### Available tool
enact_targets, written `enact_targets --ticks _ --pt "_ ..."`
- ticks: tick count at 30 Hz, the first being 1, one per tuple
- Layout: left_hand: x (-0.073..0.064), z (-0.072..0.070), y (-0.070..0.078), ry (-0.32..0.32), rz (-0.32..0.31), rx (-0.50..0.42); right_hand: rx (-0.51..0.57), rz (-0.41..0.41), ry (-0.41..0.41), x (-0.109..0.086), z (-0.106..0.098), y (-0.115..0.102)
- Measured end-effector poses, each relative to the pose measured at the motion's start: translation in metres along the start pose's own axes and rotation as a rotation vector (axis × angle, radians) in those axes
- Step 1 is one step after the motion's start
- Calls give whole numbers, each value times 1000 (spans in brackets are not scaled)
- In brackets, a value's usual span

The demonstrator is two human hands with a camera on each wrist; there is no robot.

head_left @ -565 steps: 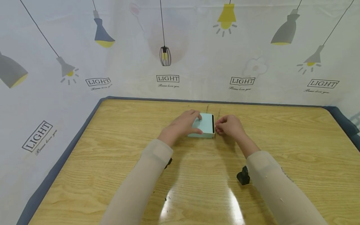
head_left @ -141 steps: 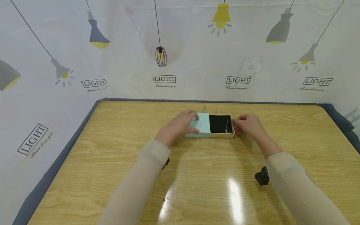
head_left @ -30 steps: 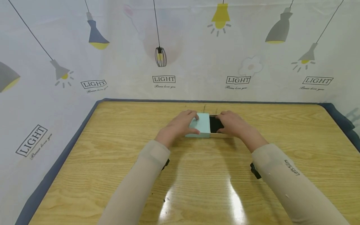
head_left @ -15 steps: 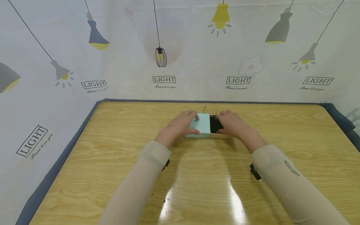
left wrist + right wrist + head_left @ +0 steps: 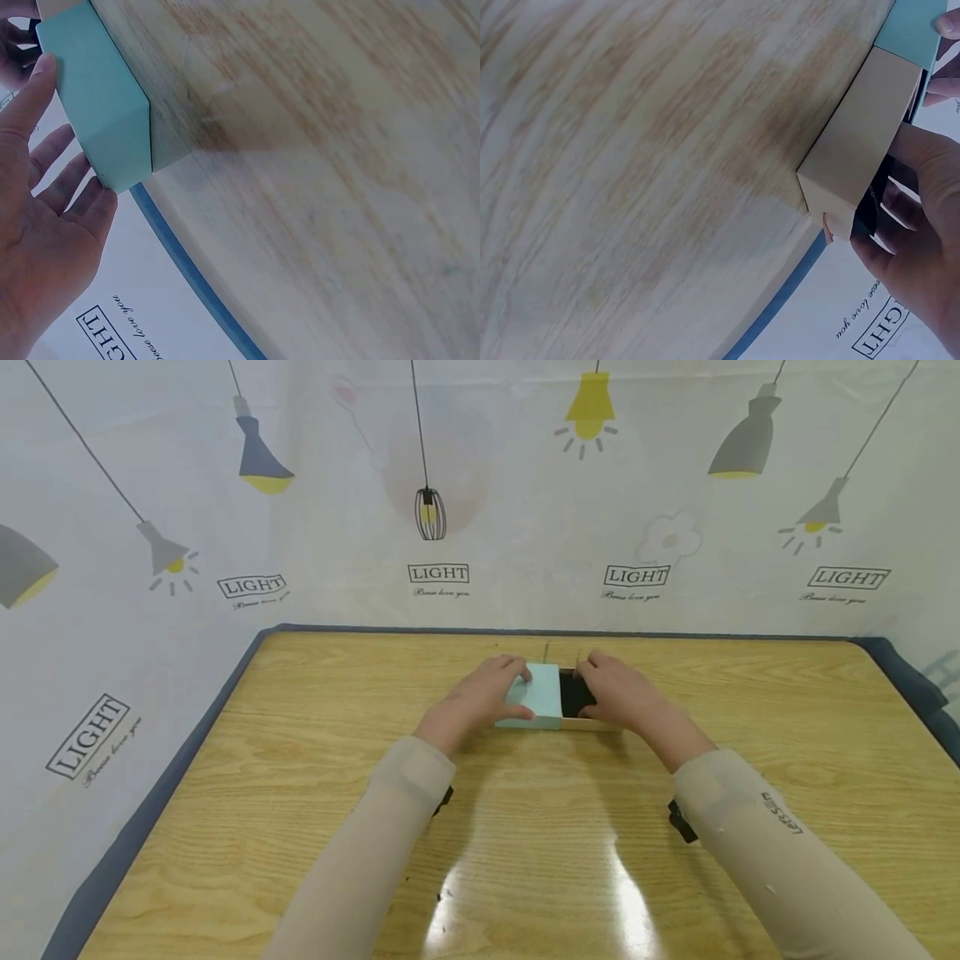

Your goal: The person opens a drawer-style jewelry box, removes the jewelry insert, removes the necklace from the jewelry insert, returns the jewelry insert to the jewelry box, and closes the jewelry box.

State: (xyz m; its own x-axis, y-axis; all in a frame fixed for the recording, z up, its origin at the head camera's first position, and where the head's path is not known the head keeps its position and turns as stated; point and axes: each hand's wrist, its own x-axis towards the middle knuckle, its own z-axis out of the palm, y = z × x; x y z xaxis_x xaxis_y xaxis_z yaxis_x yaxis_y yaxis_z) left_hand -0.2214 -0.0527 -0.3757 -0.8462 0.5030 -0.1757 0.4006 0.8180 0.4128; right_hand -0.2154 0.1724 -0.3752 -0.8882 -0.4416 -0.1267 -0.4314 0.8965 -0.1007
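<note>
A light teal box sleeve [image 5: 543, 689] lies on the table, its beige drawer tray [image 5: 592, 724] slid out to the right. My left hand [image 5: 468, 697] holds the sleeve, thumb on the near side and fingers around the far side. Over the tray, my right hand [image 5: 622, 693] spans its width with curled fingers. Thumb and fingers grip the black insert [image 5: 575, 697] inside the tray walls. In the right wrist view, black material [image 5: 868, 210] shows above the tray's rim. An orange-brown ribbon tab [image 5: 827, 229] hangs on the tray's end wall. My right hand hides the insert's right part.
The wood-grain table [image 5: 525, 827] extends around the box, with small dark specks left of centre. Behind it hangs a white curtain [image 5: 510, 602] printed with lamps. Dark wrist-worn pieces [image 5: 681, 821] sit below both sleeves.
The tray was pulled rightward out of the sleeve, showing a small silvery item on the black. My right hand then left its end and came over it. Lately its fingers rose slightly.
</note>
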Motion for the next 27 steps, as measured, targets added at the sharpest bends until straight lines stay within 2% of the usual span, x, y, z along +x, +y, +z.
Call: enact_targets --ticks 14,19,27 --pt "-1 -1 1 -3 -2 8 -43 -38 87 -2 2 4" --pt "-2 -1 1 -3 1 2 -20 -48 106 -3 1 5" --pt "-1 -2 1 0 11 0 61 -31 92 -5 -4 8"
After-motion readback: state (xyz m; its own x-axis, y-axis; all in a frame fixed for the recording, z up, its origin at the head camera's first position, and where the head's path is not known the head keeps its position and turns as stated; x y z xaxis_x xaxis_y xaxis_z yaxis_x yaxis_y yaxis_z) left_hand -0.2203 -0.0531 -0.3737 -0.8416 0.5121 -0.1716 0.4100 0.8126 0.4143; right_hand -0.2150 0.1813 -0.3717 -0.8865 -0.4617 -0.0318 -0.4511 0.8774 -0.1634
